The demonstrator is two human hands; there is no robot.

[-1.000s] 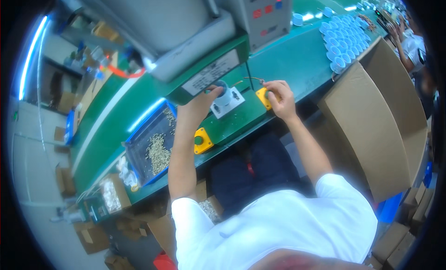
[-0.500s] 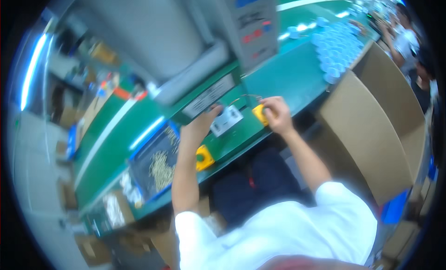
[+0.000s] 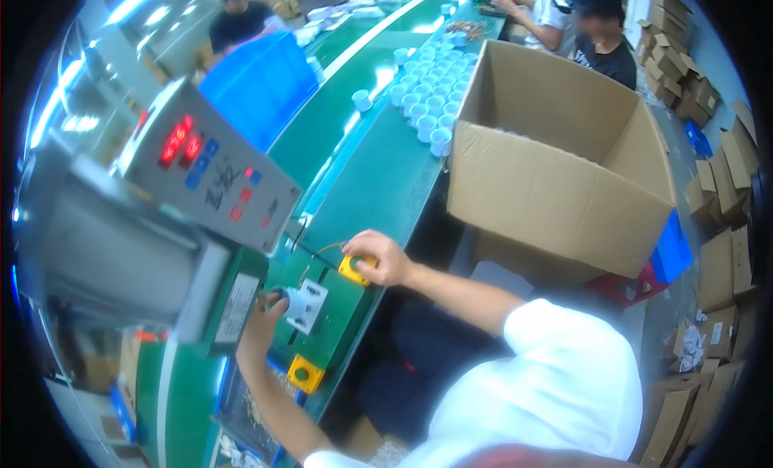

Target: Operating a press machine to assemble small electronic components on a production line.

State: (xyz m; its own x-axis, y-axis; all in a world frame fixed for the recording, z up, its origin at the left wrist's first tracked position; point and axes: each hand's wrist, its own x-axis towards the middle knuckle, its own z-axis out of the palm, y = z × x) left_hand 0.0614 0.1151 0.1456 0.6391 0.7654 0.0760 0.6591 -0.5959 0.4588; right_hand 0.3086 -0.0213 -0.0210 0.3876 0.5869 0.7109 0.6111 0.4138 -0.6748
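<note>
My left hand (image 3: 259, 323) reaches under the grey press machine (image 3: 145, 251), its thumb and fingers closed around a light blue cup (image 3: 295, 304). That cup sits against a pale metal fixture block (image 3: 312, 309) with dark holes; the hand hides part of it. My right hand (image 3: 382, 259) is curled over a yellow push-button box (image 3: 354, 271), thumb by its dark button. Nearer me, a second yellow push-button box (image 3: 306, 374) with a dark green button lies untouched at the bench edge.
A control box (image 3: 213, 166) with red lit digits tops the machine. Many blue cups (image 3: 431, 106) stand on the green bench beside a large open carton (image 3: 555, 170). A blue bin (image 3: 262, 86) stands across. A tray of small parts (image 3: 250, 408) lies near my left forearm. Other people sit farther off.
The view has swung right and up, bringing the control box display, blue bin and whole carton into sight. My right hand stays at its yellow box, my left at the fixture.
</note>
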